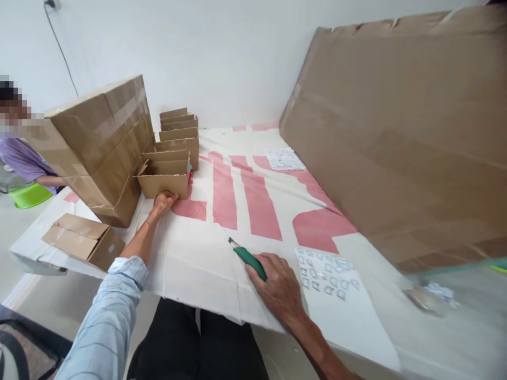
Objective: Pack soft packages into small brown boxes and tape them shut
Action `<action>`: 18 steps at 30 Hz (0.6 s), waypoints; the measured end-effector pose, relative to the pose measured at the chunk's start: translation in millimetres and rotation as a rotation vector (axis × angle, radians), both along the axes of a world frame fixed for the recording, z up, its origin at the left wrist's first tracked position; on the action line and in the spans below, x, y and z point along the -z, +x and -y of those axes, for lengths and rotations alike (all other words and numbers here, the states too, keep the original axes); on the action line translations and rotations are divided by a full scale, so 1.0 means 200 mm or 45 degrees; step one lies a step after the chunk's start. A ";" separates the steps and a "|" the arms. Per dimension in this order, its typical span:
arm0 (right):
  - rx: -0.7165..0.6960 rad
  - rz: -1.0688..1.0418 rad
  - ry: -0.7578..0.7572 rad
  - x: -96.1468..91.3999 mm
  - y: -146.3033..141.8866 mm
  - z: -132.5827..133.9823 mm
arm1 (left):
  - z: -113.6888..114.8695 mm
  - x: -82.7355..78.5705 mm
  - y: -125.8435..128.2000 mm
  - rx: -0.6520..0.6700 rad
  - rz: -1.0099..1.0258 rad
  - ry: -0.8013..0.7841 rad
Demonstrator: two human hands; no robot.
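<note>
Head camera looks forward and down, close over the table point(198, 264)
</note>
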State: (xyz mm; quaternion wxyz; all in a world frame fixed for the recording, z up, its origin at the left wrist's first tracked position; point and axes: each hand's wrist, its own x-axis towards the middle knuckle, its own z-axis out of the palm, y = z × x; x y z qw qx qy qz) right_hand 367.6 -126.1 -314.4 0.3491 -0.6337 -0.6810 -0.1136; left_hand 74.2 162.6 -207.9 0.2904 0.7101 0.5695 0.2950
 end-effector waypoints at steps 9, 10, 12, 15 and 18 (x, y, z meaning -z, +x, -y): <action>0.002 0.023 -0.015 0.07 0.01 0.00 | 0.59 -0.37 -0.37 0.535 -0.292 0.170; 0.000 0.026 -0.029 0.07 0.01 0.00 | 0.64 -0.44 -0.47 0.594 -0.369 0.202; 0.011 0.031 -0.048 0.08 0.01 -0.01 | 0.71 -0.57 -0.67 0.633 -0.527 0.181; 0.044 0.037 -0.051 0.09 0.00 -0.02 | 0.76 -0.71 -0.93 0.592 -0.829 0.019; 0.050 0.039 -0.058 0.10 0.00 -0.04 | 0.78 -0.76 -1.06 0.515 -1.105 -0.154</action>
